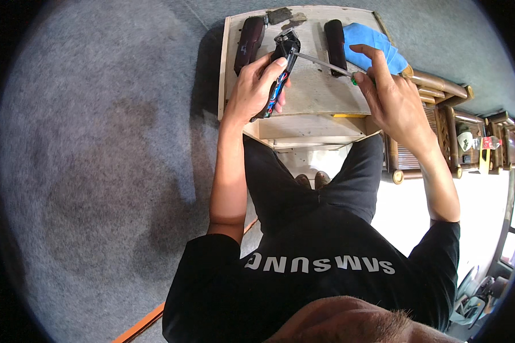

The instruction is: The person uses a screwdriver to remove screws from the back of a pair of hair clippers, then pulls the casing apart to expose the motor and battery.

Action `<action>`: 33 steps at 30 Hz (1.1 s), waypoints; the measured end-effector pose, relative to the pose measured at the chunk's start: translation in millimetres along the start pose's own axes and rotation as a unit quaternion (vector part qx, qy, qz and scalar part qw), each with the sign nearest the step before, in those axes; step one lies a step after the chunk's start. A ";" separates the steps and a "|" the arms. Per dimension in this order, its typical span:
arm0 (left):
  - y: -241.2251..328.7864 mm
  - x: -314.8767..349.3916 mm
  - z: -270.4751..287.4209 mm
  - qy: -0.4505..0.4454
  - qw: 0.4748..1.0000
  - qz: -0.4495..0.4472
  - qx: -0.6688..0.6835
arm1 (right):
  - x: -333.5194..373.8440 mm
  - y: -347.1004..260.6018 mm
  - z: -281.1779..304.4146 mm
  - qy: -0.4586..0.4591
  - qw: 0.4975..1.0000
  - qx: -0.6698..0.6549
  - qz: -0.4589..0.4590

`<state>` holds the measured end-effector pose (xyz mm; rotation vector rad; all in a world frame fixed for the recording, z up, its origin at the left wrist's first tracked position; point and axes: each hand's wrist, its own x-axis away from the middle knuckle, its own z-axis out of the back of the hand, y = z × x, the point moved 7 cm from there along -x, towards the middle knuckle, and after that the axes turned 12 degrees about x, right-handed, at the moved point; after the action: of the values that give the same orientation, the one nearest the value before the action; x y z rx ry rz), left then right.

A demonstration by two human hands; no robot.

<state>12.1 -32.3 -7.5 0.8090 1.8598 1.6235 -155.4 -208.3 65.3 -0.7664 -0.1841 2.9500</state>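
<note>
My left hand [252, 91] is wrapped round a hair clipper [279, 82] with a black body and a colourful patterned side. Its metal blade end points away from me, above the small wooden table [309, 94]. In my right hand [403, 111] is a screwdriver [320, 62] with a green handle, mostly hidden by the fingers. The shaft reaches left, and its tip meets the clipper's side just below the blade. A dark maroon casing piece [249, 47] lies to the left of the clipper, and another dark casing piece [336, 47] lies to the right.
A folded blue cloth [367, 44] rests at the table's far right. Dark flat scraps [279, 15] lie along the back edge. An open compartment [312, 130] under the tabletop holds something yellow [347, 115]. Bamboo furniture [440, 86] stands at the right, with a plastic bottle [490, 143] on it.
</note>
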 end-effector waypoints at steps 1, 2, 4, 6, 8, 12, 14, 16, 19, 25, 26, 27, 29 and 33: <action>0.1 0.4 0.2 0.001 1.000 0.001 0.002 | -0.4 -0.9 0.7 0.000 1.000 -0.002 0.001; -0.2 0.6 0.8 0.002 1.000 0.001 0.001 | -1.0 -6.6 4.3 0.012 0.999 0.011 0.032; -0.8 0.8 2.6 0.012 1.000 -0.006 0.019 | -1.2 -13.8 8.8 0.025 0.997 0.025 0.062; 0.0 2.3 2.2 0.015 1.000 -0.008 0.022 | -1.5 -18.2 7.7 0.004 0.996 0.050 0.078; 0.2 0.9 1.2 0.017 0.999 -0.010 0.027 | -1.7 -13.6 7.7 0.040 0.997 0.028 0.064; -0.8 -1.0 0.8 0.008 1.000 -0.010 0.023 | -3.1 -0.2 3.1 0.024 0.999 0.023 0.008; 0.1 0.4 2.2 0.009 1.000 -0.010 0.021 | -3.8 -6.8 8.2 0.023 1.000 0.011 0.017; 0.4 0.8 2.2 0.011 1.000 -0.004 0.018 | -4.6 -11.1 11.6 0.021 0.999 0.003 0.025; 1.8 1.4 1.6 0.017 0.999 -0.013 0.027 | -3.3 -17.7 14.6 0.051 0.996 0.005 0.072; -0.9 -1.1 1.6 0.003 1.000 -0.010 0.025 | -3.9 0.8 2.2 -0.026 0.999 0.024 -0.014; -0.4 -0.3 2.1 0.004 1.000 -0.010 0.025 | -4.2 1.4 0.3 -0.054 0.998 0.027 -0.021; -0.1 0.3 2.0 0.005 1.000 -0.008 0.024 | -3.7 2.2 -2.0 -0.081 0.996 0.031 -0.029; 0.0 0.5 2.5 0.006 1.000 -0.006 0.023 | -5.0 -9.5 7.8 -0.017 1.000 0.009 0.014; -1.0 0.5 3.8 0.014 1.000 -0.006 0.027 | -5.2 -15.3 14.1 0.063 0.995 -0.017 0.069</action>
<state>14.5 -29.5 -9.1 0.8002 1.9326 1.5913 -157.0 -195.1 82.1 -1.0054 -0.1798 3.0203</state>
